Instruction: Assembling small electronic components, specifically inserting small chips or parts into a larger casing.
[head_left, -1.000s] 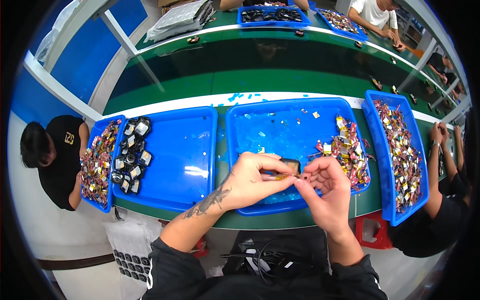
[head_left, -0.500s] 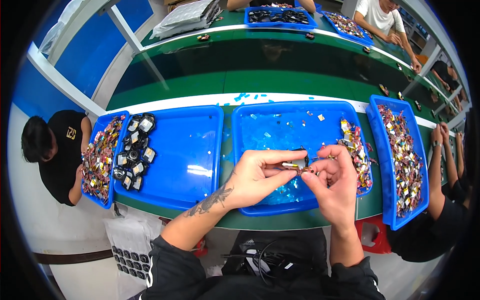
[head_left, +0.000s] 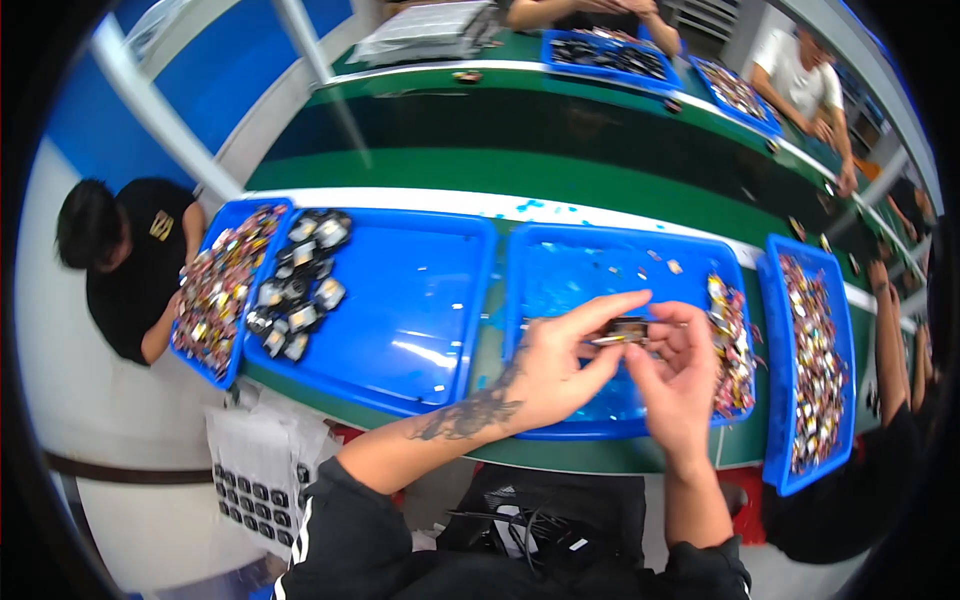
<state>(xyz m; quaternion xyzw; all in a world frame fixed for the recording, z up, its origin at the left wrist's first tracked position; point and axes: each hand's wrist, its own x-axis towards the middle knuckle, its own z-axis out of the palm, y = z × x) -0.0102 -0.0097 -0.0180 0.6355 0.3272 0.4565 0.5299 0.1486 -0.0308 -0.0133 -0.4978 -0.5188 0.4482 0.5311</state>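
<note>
1. I see my left hand (head_left: 545,375) and right hand (head_left: 680,375) raised together, fingertips meeting on a small dark part (head_left: 627,328); both pinch it closed between thumb and fingers.
2. Directly under the fingers sits a blue tray (head_left: 600,265), mostly bare, with a heap of small mixed pieces (head_left: 730,340) just past my right fingers.
3. Left of my left fingers lies another blue tray (head_left: 420,300), a cluster of dark and silver parts (head_left: 298,285) at its far-left end.
4. Well right of my right fingers, a narrow tray (head_left: 812,370) is filled with colourful pieces.
5. Beyond the fingers runs the green bench (head_left: 520,165); further trays (head_left: 610,55) and other people's hands work across it.
</note>
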